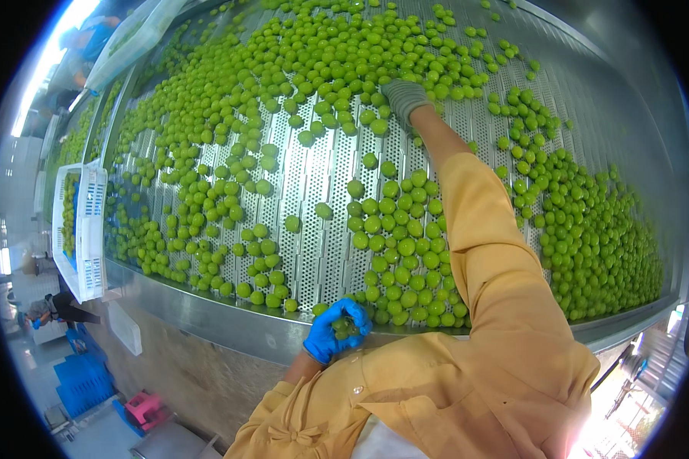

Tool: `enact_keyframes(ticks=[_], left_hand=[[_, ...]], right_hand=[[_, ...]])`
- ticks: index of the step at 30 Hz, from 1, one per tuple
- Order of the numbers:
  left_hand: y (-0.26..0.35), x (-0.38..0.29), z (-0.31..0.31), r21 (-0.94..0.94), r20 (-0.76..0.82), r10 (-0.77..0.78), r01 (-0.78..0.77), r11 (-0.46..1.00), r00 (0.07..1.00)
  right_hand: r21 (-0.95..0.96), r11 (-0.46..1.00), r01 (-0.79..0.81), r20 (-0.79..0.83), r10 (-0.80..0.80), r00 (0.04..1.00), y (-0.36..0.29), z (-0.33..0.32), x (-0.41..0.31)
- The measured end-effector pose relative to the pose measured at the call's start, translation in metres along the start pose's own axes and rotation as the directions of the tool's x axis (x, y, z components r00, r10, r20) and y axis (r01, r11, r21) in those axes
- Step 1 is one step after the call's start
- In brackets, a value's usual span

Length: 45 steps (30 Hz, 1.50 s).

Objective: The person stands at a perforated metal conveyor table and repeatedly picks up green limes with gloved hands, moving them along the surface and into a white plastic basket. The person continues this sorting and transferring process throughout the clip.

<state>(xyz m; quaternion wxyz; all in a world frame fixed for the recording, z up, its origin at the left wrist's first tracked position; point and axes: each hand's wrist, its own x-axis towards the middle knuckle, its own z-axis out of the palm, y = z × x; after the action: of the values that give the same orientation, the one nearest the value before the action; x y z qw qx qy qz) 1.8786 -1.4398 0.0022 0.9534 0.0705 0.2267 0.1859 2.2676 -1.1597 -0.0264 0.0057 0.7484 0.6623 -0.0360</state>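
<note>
In a blue glove, my left hand [337, 331] curls around several small round green fruits [344, 328] close to the metal rim [252, 330] of a conveyor. My right arm stretches far across the perforated metal slats [304, 178]. The right hand [405, 102], in a grey ribbed glove, touches the near edge of a dense spread of green fruits [344, 46]. Its fingers point away and are mostly hidden, so its grip does not show. Looser fruits [405, 246] lie between my two hands, and a thick heap [597, 246] fills the right side.
A white plastic crate [92, 229] with fruit inside sits on the conveyor's left end. Blue crates [83, 381] and a pink stool [145, 410] stand on the floor at lower left. Another person [57, 310] is beyond them. A person in blue [95, 37] appears at upper left.
</note>
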Motion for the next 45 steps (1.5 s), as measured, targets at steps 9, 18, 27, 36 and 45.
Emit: enact_keyframes(ticks=[9, 18, 27, 36, 45], left_hand=[[-0.015, 0.007, 0.006, 0.005, -0.034, -0.118, 0.119, 0.993, 0.992], [-0.025, 0.015, 0.024, 0.174, 0.004, -0.128, 0.125, 0.977, 0.992], [-0.039, 0.026, 0.051, 0.103, -0.022, -0.103, 0.105, 0.989, 0.994], [-0.077, 0.049, 0.037, -0.169, -0.188, 0.195, -0.227, 0.959, 0.963], [-0.109, 0.029, 0.030, -0.471, -0.143, 0.229, -0.270, 0.840, 0.963]], right_hand=[[0.231, 0.972, 0.033, -0.339, 0.048, 0.940, 0.035, 0.001, 0.032], [-0.045, 0.993, -0.105, 0.081, 0.108, 0.991, 0.029, 0.005, 0.066], [0.512, 0.859, 0.000, 0.028, -0.016, 0.999, 0.005, -0.007, -0.087], [0.811, 0.415, 0.411, -0.226, -0.426, 0.876, -0.101, -0.033, -0.333], [0.388, 0.691, 0.610, -0.288, -0.538, 0.792, -0.126, -0.049, -0.390]])
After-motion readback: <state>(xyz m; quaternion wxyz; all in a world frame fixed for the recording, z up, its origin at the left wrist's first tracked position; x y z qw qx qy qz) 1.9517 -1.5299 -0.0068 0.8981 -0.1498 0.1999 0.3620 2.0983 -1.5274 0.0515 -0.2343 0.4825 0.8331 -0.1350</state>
